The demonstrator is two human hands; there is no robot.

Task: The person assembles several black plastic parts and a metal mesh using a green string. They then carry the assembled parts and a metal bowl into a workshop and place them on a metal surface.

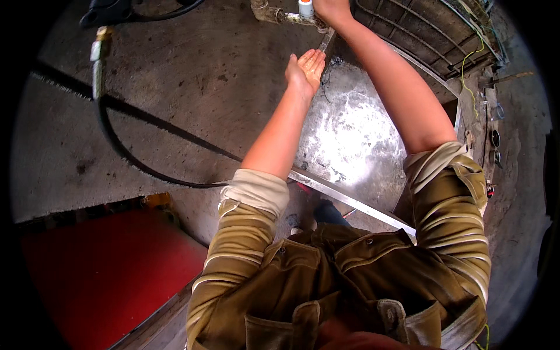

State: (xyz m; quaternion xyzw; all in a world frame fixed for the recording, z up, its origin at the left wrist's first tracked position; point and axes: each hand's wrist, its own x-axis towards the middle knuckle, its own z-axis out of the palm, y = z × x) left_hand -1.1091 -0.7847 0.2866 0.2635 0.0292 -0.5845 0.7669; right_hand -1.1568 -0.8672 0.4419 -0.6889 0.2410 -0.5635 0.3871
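Observation:
My left hand is held out palm up and cupped under the spout of a tap at the top middle, with nothing in it. My right hand reaches to the tap at the frame's top edge and rests on its handle; the fingers are cut off by the frame. A thin stream of water appears to run from the tap past my left palm down to a wet metal plate. My rolled-up olive sleeves show at the bottom.
A black hose with a brass fitting curves over the concrete floor on the left. A red surface lies at lower left. A metal grate and a wall with wires stand at upper right.

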